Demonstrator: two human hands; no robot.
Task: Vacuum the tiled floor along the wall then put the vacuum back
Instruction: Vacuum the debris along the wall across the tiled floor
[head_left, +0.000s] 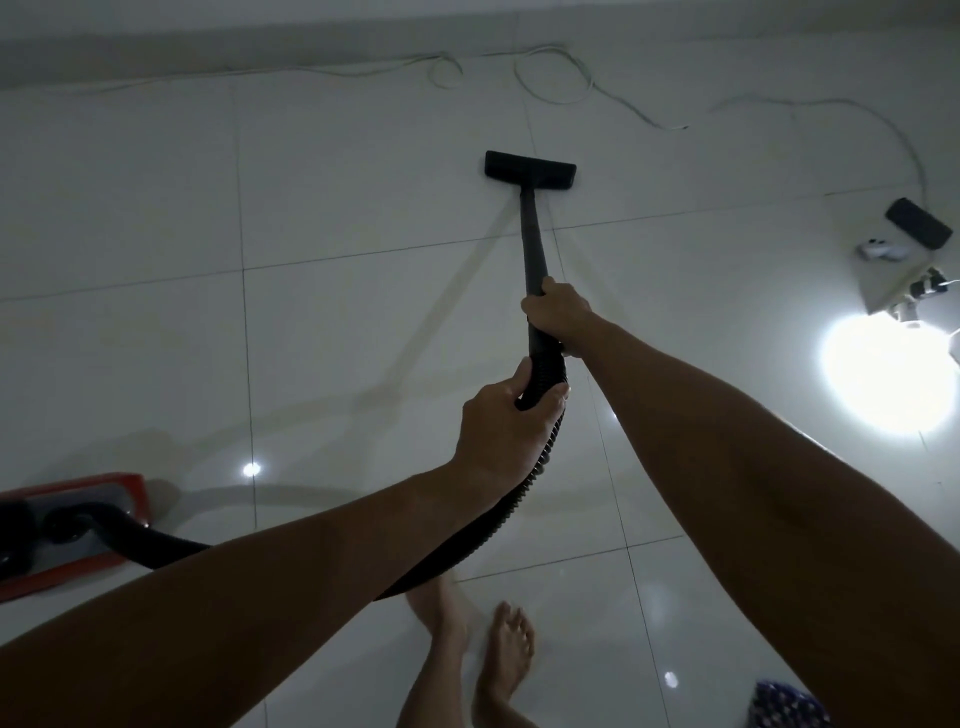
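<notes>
Vacuuming step: floor pass in hand; return of the vacuum not yet begun.
Vacuum body (62, 530): red-edged canister at 8 o'clock, resting on the tiled floor (156, 234), with the hose leaving its top.
Hose (519, 499): black ribbed line running from the canister, under the left forearm, up to the wand.
Left hand (506, 421): fingers curled round the hose cuff just below the wand; firm grip.
Wand (532, 244): black tube, tilted, running toward 12 o'clock.
Floor head (530, 167): flat on the tile at 12 o'clock, near the wall (260, 41) but apart from it.
Right hand (556, 312): fingers wrapped round the wand above the left hand.
White cable (550, 78): loose loops between floor head and wall, at 12 to 1 o'clock.
Lamp (883, 374): bright source at 3 o'clock.
Next move: judged to call for advancing the head to the wall line while steering clear of the cable, which could be drawn in.
</notes>
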